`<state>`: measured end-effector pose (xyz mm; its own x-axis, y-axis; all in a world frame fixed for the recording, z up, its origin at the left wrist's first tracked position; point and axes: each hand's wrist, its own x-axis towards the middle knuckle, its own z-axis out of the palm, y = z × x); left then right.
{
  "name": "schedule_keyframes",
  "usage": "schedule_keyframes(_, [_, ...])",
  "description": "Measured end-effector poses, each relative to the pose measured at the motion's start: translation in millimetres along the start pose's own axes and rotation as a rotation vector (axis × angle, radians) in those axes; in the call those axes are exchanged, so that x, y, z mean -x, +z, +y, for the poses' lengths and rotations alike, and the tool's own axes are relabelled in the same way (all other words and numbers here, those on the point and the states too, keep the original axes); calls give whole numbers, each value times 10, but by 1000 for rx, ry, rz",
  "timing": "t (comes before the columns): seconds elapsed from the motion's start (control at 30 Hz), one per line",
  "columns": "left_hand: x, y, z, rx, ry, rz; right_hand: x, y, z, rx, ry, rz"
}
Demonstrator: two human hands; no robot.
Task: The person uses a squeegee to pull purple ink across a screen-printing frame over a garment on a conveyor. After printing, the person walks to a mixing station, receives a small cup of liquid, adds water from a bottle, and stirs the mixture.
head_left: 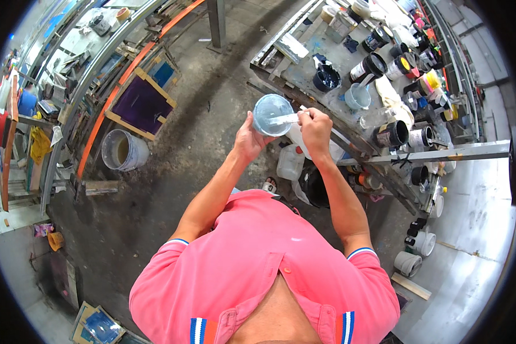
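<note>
My left hand (249, 139) is wrapped round the side of a translucent plastic cup (262, 104), held up in front of my chest. A flat, pale spatula (283, 119) reaches into the cup from the right. My right hand (316, 129) grips its handle, fingers closed just beyond the cup's rim. Whatever coats the inside of the cup looks pale, and its kind cannot be made out. Close by on the right, at the edge of the workbench (327, 103), are another clear plastic cup (358, 96) and a tub of dark paint (327, 78).
Several paint jars (391, 134) crowd the bench on the right. Below my right forearm are a white jug (290, 162) and a black bucket (315, 186). A white bucket (126, 150) and a framed purple screen (141, 106) stand on the left, beside a cluttered rack with an orange rail (113, 103).
</note>
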<state>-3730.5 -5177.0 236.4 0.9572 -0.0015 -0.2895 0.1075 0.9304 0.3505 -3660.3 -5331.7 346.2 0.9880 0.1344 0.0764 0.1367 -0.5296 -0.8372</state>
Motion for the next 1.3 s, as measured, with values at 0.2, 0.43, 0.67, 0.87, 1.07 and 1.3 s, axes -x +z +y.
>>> schedule_keyframes(0.2, [66, 9, 140, -45, -13, 44, -84, -158, 13, 98, -440, 135])
schedule_keyframes(0.43, [-83, -124, 122, -143, -17, 50, 144, 113, 146, -82, -58, 121])
schedule_keyframes(0.67, [-201, -244, 133, -108, -94, 65, 301, 146, -2, 303, -447, 86])
schedule_keyframes(0.87, [-331, -158, 27, -86, -139, -7, -83, -33, 89, 386, -517, 231])
schedule_keyframes(1.07, [-586, 36, -172, -24, -93, -42, -247, -136, 141, 186, -558, 119])
schedule_keyframes(1.3, [-792, 257, -463, -23, 19, 19, -447, -523, 358, 255, -555, 12])
